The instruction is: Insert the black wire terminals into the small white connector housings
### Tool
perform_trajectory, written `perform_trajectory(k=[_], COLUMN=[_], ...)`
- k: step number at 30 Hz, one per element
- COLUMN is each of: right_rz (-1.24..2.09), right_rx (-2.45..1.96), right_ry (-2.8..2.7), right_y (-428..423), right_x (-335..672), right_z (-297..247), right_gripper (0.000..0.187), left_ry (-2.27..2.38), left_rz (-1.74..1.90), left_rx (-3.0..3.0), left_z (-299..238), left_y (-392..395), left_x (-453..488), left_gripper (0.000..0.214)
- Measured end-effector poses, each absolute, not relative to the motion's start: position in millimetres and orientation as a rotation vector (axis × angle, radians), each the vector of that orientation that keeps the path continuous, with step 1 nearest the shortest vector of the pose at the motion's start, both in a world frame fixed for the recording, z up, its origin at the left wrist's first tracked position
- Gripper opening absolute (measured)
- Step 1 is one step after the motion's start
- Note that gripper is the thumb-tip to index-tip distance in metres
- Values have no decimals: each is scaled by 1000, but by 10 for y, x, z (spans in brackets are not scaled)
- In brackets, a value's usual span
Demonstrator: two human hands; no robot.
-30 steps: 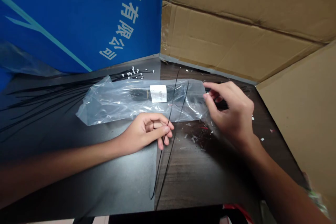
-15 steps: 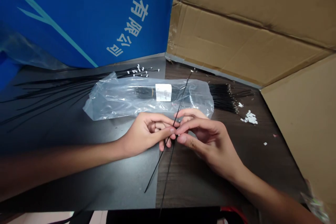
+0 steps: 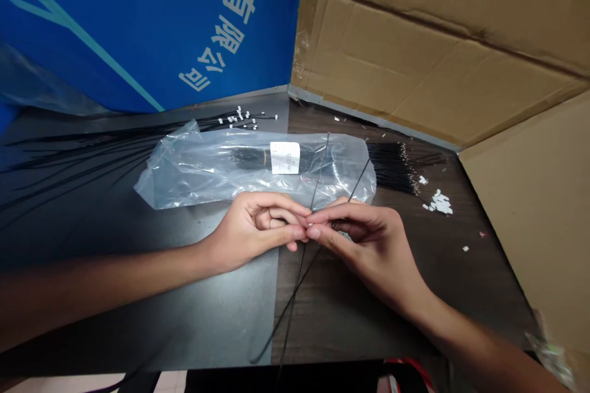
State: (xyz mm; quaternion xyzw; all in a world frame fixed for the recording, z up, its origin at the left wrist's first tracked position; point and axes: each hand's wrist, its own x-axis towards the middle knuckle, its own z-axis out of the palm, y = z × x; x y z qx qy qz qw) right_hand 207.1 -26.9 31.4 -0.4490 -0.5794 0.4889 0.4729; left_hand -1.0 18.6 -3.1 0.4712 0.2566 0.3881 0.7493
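Note:
My left hand (image 3: 265,224) and my right hand (image 3: 357,230) meet fingertip to fingertip in the middle, above the table. Both are pinched closed. Two thin black wires (image 3: 289,302) cross just below the fingers, and their upper parts stick out past the hands. The left fingers grip a black wire. A tiny white connector (image 3: 310,225) shows at the right finger and thumb tips; the fingers mostly hide it and the wire end. Behind the hands lies a clear plastic bag (image 3: 207,187) holding a dark bundle, with a white label (image 3: 284,158).
Black wires with white connector ends (image 3: 237,118) lie at back left. A bundle of black wires (image 3: 391,167) pokes from under the bag's right end, near a pile of white connectors (image 3: 440,202). A blue printed panel (image 3: 152,18) and cardboard (image 3: 391,55) wall the table's back.
My fingertips have drawn together around the white piece. One wire's upper part now leans right, behind my right hand. The view has shifted slightly.

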Motion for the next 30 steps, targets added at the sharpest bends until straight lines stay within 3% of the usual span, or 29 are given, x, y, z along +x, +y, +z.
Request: perform_trajectory(k=[18, 22, 24, 30], right_rz=[1398, 1427, 1371, 852], right_rx=[-1216, -1164, -1173, -1187], right_ry=[-1165, -1246, -1283, -1190], right_y=[-245, -248, -272, -291], right_x=[2047, 2189, 2339, 2625], right_z=[355, 489, 622, 848], right_gripper=[36, 28, 16, 25], left_ry=[455, 495, 506, 335], left_rz=[743, 701, 681, 468], left_rx=[1025, 944, 900, 913], left_z=[9, 0, -6, 43], left_y=[232, 225, 224, 249], left_x=[-14, -5, -1, -36], left_gripper=[6, 8, 10, 12])
